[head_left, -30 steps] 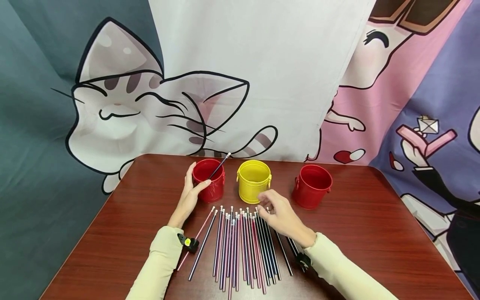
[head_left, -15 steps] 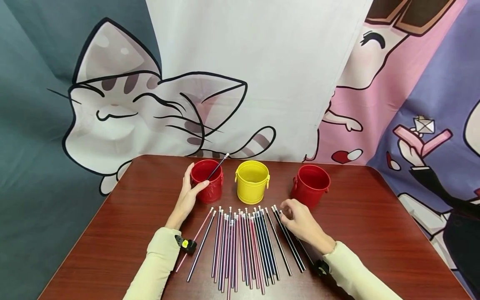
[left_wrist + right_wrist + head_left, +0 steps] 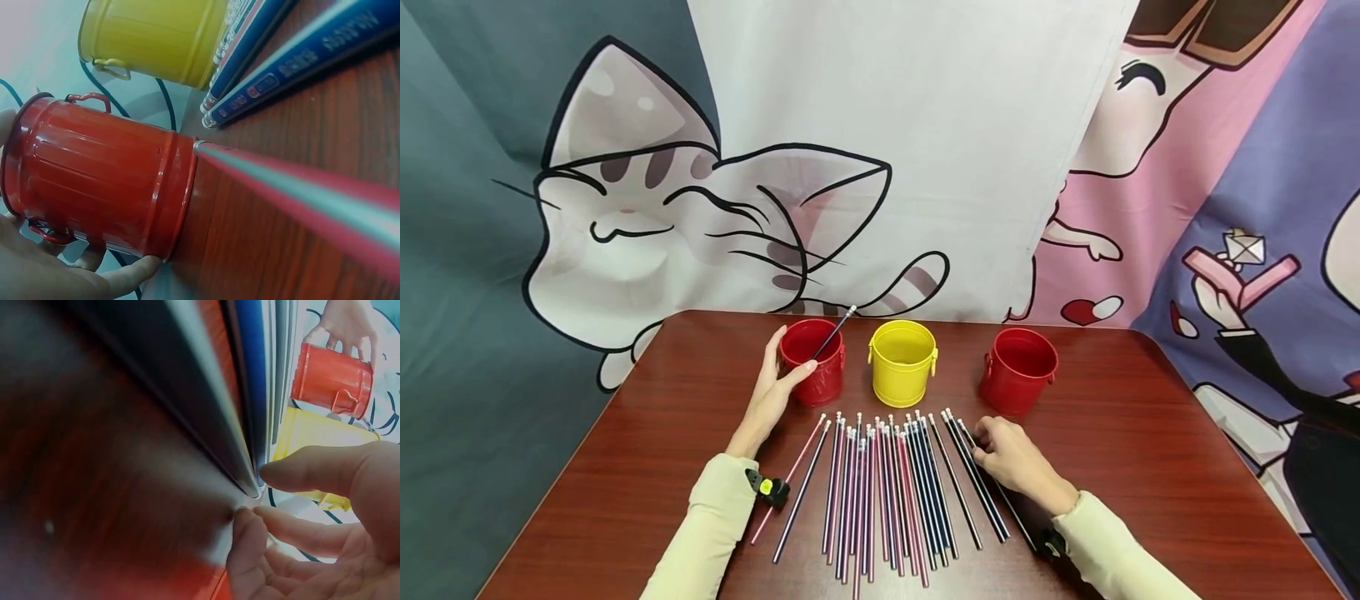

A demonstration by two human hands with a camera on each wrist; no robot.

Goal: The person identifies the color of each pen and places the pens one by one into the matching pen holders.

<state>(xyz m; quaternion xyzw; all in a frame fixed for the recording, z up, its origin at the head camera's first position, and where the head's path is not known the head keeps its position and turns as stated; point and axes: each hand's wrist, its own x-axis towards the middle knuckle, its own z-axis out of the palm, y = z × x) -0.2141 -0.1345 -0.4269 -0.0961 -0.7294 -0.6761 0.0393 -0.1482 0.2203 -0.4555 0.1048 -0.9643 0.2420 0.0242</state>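
One cartoon-printed backdrop (image 3: pixel 970 150) rises behind the yellow bucket (image 3: pixel 902 379), cut off by the top and side edges. Under the bucket spreads a brown table (image 3: pixel 625 500), its near edge out of frame. Two pale sleeves (image 3: pixel 685 550) run off the bottom.

Beside the yellow bucket stand the left bucket (image 3: pixel 822 390) and the right bucket (image 3: pixel 1010 387), both red. The left one contains a leaning pencil (image 3: pixel 833 335), its lower part hidden; the floors of the other two are hard to make out.

Left of the yellow bucket, the left hand (image 3: pixel 769 402) grips the left bucket, fingers parted along its wall; whether the thumb touches the leaning pencil cannot be told. Right and nearer, the right hand (image 3: pixel 1018 458) has thumb and forefinger bent and apart at the end of the outermost pencil (image 3: pixel 1018 521), partly covering it; contact cannot be told.

In front of the yellow bucket lie many pencils (image 3: pixel 871 500), overlapping too closely to count.
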